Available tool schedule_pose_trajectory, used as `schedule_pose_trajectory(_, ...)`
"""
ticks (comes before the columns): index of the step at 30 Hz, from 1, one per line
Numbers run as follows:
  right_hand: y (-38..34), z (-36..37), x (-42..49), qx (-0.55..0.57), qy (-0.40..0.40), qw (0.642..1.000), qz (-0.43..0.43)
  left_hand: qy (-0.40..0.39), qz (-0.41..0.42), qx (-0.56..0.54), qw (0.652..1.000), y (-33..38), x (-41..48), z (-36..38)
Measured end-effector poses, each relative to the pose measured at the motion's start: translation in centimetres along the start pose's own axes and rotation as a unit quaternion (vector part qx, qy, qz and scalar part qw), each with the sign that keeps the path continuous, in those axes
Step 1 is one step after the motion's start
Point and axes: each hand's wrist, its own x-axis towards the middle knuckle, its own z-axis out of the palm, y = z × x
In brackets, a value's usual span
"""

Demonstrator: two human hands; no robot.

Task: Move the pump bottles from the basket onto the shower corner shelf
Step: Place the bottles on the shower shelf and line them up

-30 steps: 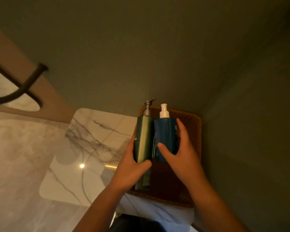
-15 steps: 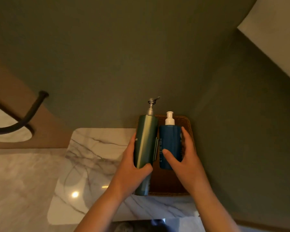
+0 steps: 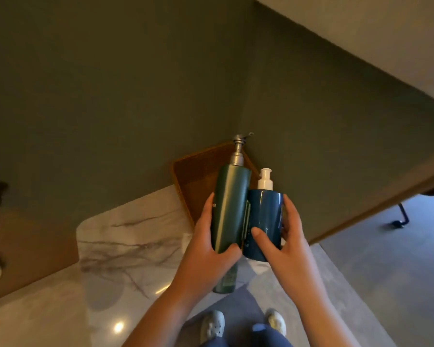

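- The left hand [image 3: 206, 249] is wrapped around the lower half of the tall green pump bottle [image 3: 232, 206], thumb across its front, fingers behind it.
- The right hand [image 3: 283, 244] grips the shorter blue pump bottle [image 3: 264, 221], thumb on the front face, fingers curled round the far side.
- Both bottles are held upright in the air, side by side and touching along their length, the green one to the left of the blue one.
- The green bottle's grey metal pump [image 3: 238, 151] reaches well above the left hand; the blue bottle's white pump [image 3: 264, 179] stands lower, just above the right hand.
- Behind and up-left of the left hand lies the brown woven basket [image 3: 196, 176], tucked into the corner of the dark green walls; no bottle shows inside it.
- Left of the left hand spreads the marble worktop [image 3: 125, 236], carrying the basket.
- Below the hands, the person's shoes [image 3: 212, 324] stand on a grey floor.
- Compared with half a second ago, both bottles are raised clear of the basket and shifted rightwards off it; the view has swung, so floor and shoes now show, and the basket lies uncovered.
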Motion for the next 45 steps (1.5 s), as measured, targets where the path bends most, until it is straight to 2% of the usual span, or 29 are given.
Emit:
schedule_pose_trajectory(9,2.9,-9.2,-9.5,0.027,0.185,0.982,0.025,-0.166,0.051,0.037,0.984,2.8,-3.2,9.4)
schedule_pose_trajectory(14,6.0,-14.5,-18.9,0.053,0.293,0.954,0.04,-0.281,0.074,0.059,0.955,2.9,-8.1,17.1)
schedule_pose_trajectory(18,9.7,-17.9,-29.2,0.083,0.372,0.922,0.062,-0.363,0.084,0.052,0.927,2.2,-15.7,24.0)
schedule_pose_trajectory(24,14.0,-22.2,-46.5,0.068,0.486,0.865,0.102,-0.506,0.061,0.005,0.86,0.4,-29.8,33.4)
schedule_pose_trajectory(30,16.4,-24.9,-60.1,0.067,0.594,0.792,0.124,-0.612,0.096,0.045,0.784,1.3,-40.8,41.1)
schedule_pose_trajectory(37,19.2,-26.1,-70.3,0.127,0.704,0.689,0.116,-0.714,0.13,0.072,0.684,1.2,-49.7,49.4)
schedule_pose_trajectory(42,22.2,-27.9,-75.9,0.151,0.752,0.623,0.153,-0.774,0.106,0.105,0.616,-0.1,-55.2,55.8)
schedule_pose_trajectory(45,23.7,-30.1,-78.6,0.14,0.776,0.583,0.196,-0.811,0.065,0.099,0.573,-0.4,-58.1,60.3)
